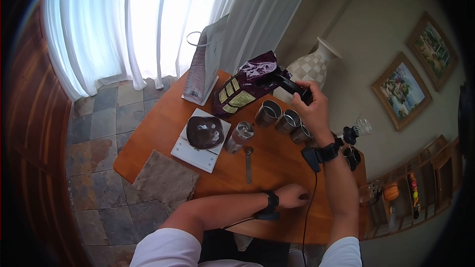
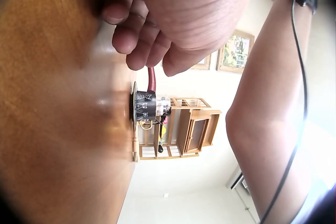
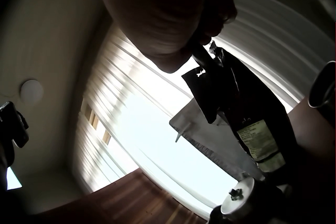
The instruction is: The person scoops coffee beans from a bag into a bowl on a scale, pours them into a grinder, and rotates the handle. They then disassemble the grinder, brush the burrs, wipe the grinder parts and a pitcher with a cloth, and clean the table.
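My right hand (image 1: pixel 312 109) grips the black handle of a scoop (image 1: pixel 292 86) at the mouth of an opened purple bag (image 1: pixel 241 89). The scoop's far end is hidden inside the bag. In the right wrist view the hand (image 3: pixel 163 19) is dark against the window, with the bag (image 3: pixel 257 119) below it. My left hand (image 1: pixel 292 196) rests near the table's front edge, fingers loosely curled and holding nothing, as the left wrist view also shows. Between the hands stand several metal cups (image 1: pixel 268 112). A metal grinder (image 1: pixel 241 136) stands left of them, a flat metal crank (image 1: pixel 249 165) lying beside it.
A dark glossy bowl (image 1: pixel 205 132) sits on a white scale (image 1: pixel 194 158). A grey stone-like mat (image 1: pixel 166 178) overhangs the table's left front edge. Behind stand a tall white bag (image 1: pixel 202 69) and a checkered vase (image 1: pixel 311 64). A cable (image 1: pixel 308 212) runs down from the right wrist.
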`<state>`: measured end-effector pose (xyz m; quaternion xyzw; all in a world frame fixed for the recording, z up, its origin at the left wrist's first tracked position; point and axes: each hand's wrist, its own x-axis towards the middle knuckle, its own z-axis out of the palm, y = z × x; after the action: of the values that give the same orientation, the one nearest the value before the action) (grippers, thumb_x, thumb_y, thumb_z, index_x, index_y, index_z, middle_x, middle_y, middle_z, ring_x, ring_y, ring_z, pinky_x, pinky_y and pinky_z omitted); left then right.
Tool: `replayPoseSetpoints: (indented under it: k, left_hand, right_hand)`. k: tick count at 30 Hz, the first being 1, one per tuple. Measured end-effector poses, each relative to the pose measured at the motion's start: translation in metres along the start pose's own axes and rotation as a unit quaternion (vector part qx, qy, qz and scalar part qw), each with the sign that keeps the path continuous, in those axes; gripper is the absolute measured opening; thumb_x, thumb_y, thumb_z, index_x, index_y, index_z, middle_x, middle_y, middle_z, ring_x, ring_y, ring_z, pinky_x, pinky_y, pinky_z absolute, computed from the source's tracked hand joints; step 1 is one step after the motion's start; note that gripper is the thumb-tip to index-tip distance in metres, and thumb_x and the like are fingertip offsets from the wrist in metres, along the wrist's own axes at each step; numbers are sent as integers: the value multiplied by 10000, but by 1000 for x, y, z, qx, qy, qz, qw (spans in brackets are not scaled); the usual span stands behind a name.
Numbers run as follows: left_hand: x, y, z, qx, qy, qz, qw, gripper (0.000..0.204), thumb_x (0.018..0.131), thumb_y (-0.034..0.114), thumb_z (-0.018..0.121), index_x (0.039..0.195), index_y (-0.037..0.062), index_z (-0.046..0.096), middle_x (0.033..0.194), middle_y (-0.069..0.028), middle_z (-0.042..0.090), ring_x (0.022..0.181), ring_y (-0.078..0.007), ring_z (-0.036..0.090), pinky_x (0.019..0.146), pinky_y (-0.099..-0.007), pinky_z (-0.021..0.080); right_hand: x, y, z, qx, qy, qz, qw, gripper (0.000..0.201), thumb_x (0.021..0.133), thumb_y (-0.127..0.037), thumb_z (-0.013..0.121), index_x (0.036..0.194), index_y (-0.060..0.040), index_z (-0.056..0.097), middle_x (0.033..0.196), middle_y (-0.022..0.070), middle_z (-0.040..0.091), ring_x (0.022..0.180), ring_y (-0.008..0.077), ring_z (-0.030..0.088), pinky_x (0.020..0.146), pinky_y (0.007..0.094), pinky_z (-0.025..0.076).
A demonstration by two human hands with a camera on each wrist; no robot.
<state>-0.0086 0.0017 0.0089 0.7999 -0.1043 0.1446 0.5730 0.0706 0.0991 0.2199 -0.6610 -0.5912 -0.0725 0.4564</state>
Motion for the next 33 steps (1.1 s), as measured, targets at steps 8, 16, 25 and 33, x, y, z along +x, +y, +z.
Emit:
replayPoseSetpoints:
  k: [8,16,25,33]
  left_hand:
    - [0,0,1,6,1,0,1000,272,909,252,671,1042,20,721,873,-195,719,818,-381,703,743,-448,536]
    - [-1,6,-4,-2,-29,-28,999,272,940,293,672,1033,45,733,945,-173,743,896,-364,716,811,-447,544]
    - [0,1,-1,0,-11,-2,1000,289,909,247,669,1092,36,740,912,-188,732,844,-363,713,767,-444,546]
    - [-1,4,-3,2,-18,-24,1000,306,904,253,673,1098,24,733,930,-197,729,873,-378,709,779,-447,543]
  right_hand:
    - [-5,-10,3,-33,-10,-41,999,298,867,-114,719,1145,-17,668,870,96,683,720,179,628,684,325,514]
    - [-7,-10,2,-52,-8,-56,997,304,859,-102,719,1144,-13,663,920,136,703,751,237,662,706,353,531]
    - [-7,-10,2,-48,-8,-45,998,299,861,-101,715,1145,-21,668,904,116,694,735,191,637,692,334,519]
    - [-6,-7,6,-47,-9,-39,998,298,856,-114,717,1133,-18,666,882,136,697,750,228,652,720,350,526]
